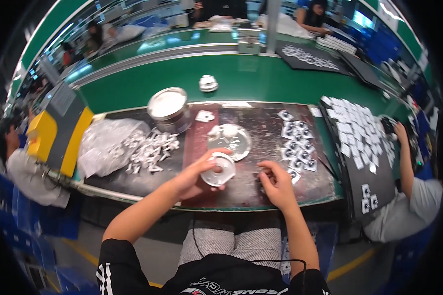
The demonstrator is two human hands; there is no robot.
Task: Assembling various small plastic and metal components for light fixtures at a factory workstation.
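While a small round metal disc (219, 169) is gripped between thumb and fingers of the left hand (194, 178) just above the near edge of the dark table (261, 189), the right hand (275, 184) is held beside it with fingers curled loosely, nothing being visibly held in it. Behind the disc a round metal plate (230, 140) is laid flat, a lidded metal tin (168, 109) is set further back, and a heap of small white parts (147, 150) is spilled from a clear plastic bag (106, 145) at the left, whereas small white square pieces (296, 147) are spread at the right
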